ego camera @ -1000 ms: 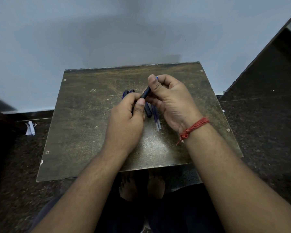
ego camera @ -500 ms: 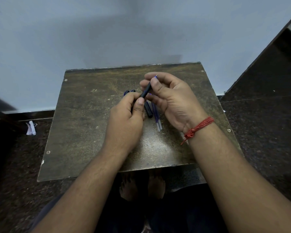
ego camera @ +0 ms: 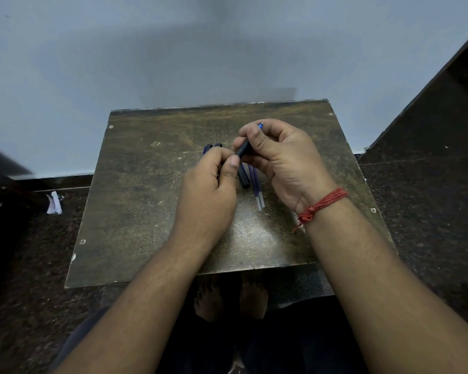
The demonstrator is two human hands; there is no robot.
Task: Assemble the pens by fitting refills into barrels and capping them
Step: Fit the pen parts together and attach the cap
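Now dark pen barrel (ego camera: 243, 150) — blue tip, btwn both hands

A: What colours do the pen parts have?

B: The barrel (ego camera: 243, 150) in the right hand (ego camera: 284, 160) is black, with a blue tip. The loose barrel (ego camera: 244, 179) on the table (ego camera: 146, 201) is also black. The two refills (ego camera: 256, 188) are violet-blue, with clear ends.

A: And the table?

B: Dark brown, mottled with rusty yellow speckles and scratches.

A: Other colours?

B: A red thread (ego camera: 322, 205) is on the right wrist. The wall (ego camera: 173, 49) is pale blue-grey, the floor (ego camera: 422, 198) dark and speckled. The paper scrap (ego camera: 54, 203) is white.
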